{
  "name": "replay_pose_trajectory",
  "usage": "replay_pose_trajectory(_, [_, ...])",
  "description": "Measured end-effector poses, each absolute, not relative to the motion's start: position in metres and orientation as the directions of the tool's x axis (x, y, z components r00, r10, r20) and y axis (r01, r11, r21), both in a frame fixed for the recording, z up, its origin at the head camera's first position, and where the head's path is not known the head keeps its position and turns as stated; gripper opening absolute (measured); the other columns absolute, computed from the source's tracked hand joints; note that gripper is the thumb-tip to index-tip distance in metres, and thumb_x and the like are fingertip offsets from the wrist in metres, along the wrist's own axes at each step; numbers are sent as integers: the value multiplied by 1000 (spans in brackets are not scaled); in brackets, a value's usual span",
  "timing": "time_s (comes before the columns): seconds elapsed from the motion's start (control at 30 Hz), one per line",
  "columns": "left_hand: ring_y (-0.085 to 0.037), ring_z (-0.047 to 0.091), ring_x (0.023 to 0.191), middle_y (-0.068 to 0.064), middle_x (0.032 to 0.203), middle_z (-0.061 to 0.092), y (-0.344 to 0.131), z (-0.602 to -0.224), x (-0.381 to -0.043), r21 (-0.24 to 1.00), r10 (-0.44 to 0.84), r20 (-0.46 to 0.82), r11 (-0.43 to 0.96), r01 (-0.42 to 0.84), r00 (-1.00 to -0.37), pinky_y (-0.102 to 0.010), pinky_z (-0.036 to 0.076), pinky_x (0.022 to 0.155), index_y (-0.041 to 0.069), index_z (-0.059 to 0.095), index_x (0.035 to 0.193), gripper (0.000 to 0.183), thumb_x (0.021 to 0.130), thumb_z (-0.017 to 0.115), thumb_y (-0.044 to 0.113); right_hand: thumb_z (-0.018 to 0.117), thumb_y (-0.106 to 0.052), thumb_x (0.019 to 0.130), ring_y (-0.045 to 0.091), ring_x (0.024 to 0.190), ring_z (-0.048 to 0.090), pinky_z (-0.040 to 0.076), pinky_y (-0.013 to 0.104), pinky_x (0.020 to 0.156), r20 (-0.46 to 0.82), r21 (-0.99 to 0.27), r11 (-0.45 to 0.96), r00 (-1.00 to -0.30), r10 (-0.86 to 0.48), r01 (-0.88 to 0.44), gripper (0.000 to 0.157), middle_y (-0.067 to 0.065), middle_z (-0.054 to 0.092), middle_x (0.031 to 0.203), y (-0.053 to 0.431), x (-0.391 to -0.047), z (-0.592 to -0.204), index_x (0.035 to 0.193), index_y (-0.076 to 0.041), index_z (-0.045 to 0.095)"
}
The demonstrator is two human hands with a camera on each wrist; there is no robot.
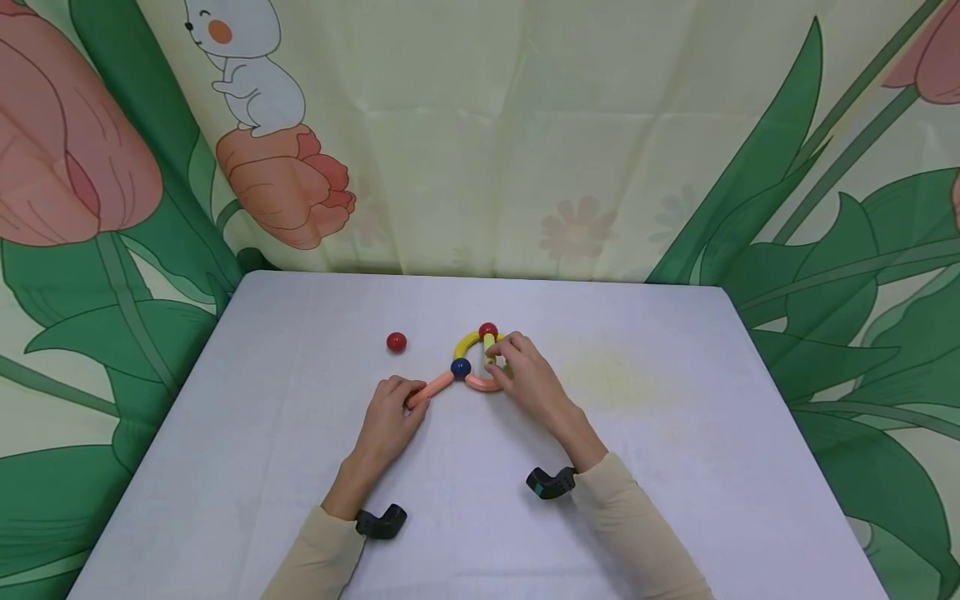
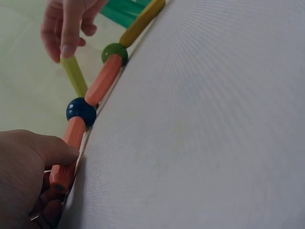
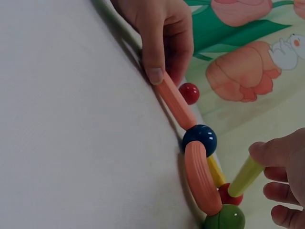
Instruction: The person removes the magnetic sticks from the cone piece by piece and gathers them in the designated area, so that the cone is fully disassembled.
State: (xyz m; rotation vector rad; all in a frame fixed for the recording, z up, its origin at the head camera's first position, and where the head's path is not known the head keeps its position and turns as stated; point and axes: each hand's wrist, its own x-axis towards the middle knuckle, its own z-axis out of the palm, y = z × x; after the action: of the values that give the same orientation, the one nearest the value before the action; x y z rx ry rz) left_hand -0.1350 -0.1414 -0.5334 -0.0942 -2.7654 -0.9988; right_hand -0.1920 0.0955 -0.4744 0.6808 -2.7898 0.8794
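My left hand [image 1: 386,421] pinches the outer end of a straight salmon rod [image 1: 437,387], whose other end meets a dark blue ball [image 1: 461,368]. From that ball, a curved salmon rod [image 3: 200,179] runs to a green ball [image 3: 226,218], and a curved yellow rod [image 1: 465,343] leads to a red ball [image 1: 488,331]. Between thumb and fingertips, my right hand [image 1: 534,385] holds a yellow-green rod [image 3: 246,175] slanting up, its lower end at the red ball. The right hand hides part of the ring in the head view.
A loose red ball [image 1: 396,342] lies on the white-covered table [image 1: 300,467], left of the joined pieces. Behind stands a printed curtain [image 1: 465,150] with flowers and leaves. Each wrist wears a black device, such as the left one [image 1: 382,522].
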Motion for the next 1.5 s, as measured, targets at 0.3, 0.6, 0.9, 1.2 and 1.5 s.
replay_pose_trajectory(0.3, [-20, 49, 91, -7, 102, 63, -141, -533, -135, 627, -8, 210, 768, 128, -978, -30, 45, 73, 6, 72, 115, 27, 90, 73, 14, 75, -15, 90, 18, 95, 51, 51, 29, 78, 268, -491, 722, -873, -408, -488, 20, 6, 59, 105, 99, -187, -489, 108, -9, 69])
replay_pose_trajectory(0.6, [-20, 49, 91, -7, 101, 63, -140, -533, -134, 633, -13, 209, 764, 125, -978, -30, 45, 73, 6, 72, 115, 26, 90, 72, 14, 76, -15, 89, 14, 85, 48, 46, 25, 68, 335, -444, 712, -838, -431, -544, 19, 4, 56, 94, 98, -184, -500, 105, -7, 70])
replay_pose_trajectory(0.9, [-19, 49, 91, -6, 100, 63, -141, -533, -135, 634, -10, 217, 762, 133, -976, -30, 45, 73, 5, 72, 114, 26, 90, 73, 13, 78, -15, 87, 14, 86, 48, 45, 25, 68, 351, -418, 724, -833, -428, -548, 20, 3, 55, 94, 98, -184, -503, 104, -8, 70])
replay_pose_trajectory(1.2, [-20, 49, 91, -7, 104, 63, -139, -529, -135, 638, -8, 181, 762, 111, -983, -29, 45, 73, 6, 70, 119, 30, 90, 73, 15, 76, -19, 89, 18, 95, 51, 51, 30, 77, 278, -428, 767, -877, -392, -478, 27, 6, 60, 106, 106, -182, -498, 113, -9, 69])
replay_pose_trajectory(1.5, [-19, 52, 92, -7, 109, 65, -130, -523, -144, 627, 18, 148, 771, 107, -989, -31, 49, 76, 8, 69, 122, 33, 92, 72, 20, 77, -22, 88, 18, 98, 51, 52, 30, 82, 243, -445, 791, -907, -345, -420, 30, 4, 59, 110, 118, -180, -502, 114, -11, 69])
